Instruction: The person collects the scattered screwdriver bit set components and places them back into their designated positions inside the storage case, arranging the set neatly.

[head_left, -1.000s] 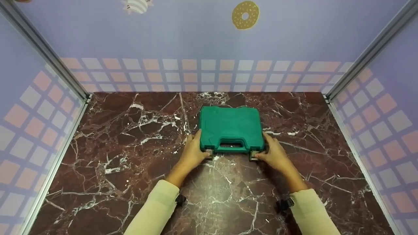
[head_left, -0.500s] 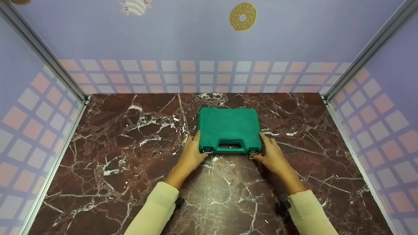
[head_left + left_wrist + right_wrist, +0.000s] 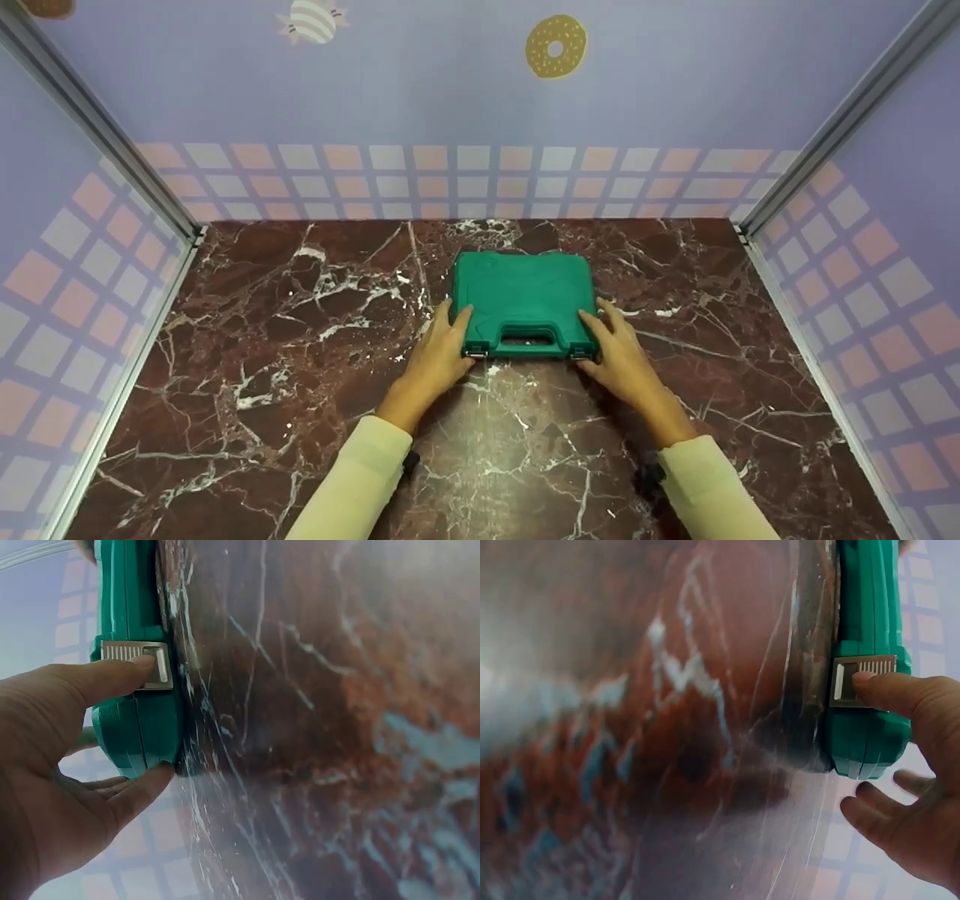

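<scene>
A green plastic carrying case (image 3: 525,289) lies flat on the marble-patterned table, its handle side facing me. Its two metal latches lie flat against the front edge. At the left front corner, my left hand (image 3: 431,360) holds the case, index finger on the lid; in the left wrist view the thumb presses the left latch (image 3: 163,673). My right hand (image 3: 634,367) holds the right front corner likewise, its index finger on the lid. Its thumb rests on the right latch (image 3: 842,682) in the right wrist view. The undersides of both corners are hidden.
The dark red table (image 3: 315,420) has white veins. Behind it stands a lilac wall (image 3: 420,90) with pink and white squares, and a left side panel (image 3: 60,247) and right side panel (image 3: 885,247) enclose the table.
Both latches stood out from the case a second ago; the left folded flat first, then the right, under my thumbs. My index fingers have come up onto the lid. The view has tilted slightly.
</scene>
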The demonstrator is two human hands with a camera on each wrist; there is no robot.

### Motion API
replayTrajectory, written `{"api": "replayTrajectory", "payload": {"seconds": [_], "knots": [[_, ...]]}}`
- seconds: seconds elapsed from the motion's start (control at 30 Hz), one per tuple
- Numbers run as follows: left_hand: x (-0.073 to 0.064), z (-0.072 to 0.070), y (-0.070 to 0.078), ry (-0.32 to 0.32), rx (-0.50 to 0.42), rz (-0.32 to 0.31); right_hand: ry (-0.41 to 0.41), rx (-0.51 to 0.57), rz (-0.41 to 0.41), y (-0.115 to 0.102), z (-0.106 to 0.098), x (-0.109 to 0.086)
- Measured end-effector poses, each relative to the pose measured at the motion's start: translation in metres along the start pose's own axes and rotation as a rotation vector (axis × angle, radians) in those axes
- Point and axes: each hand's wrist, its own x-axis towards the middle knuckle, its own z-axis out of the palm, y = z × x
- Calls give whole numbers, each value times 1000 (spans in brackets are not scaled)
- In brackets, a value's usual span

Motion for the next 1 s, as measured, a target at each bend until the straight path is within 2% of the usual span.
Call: {"api": "replayTrajectory", "payload": {"seconds": [0.1,0.2,0.47,1.0], "knots": [[0,1,0,-20,53,42,-25,-22,-35,0,-1,0],[1,0,-1,-34,77,68,-55,-36,-36,-2,-1,0],[0,-2,-4,-29,50,117,-72,-59,-46,-1,-4,2],[2,-4,-2,-46,70,137,-79,-72,-61,1,-7,0]]}}
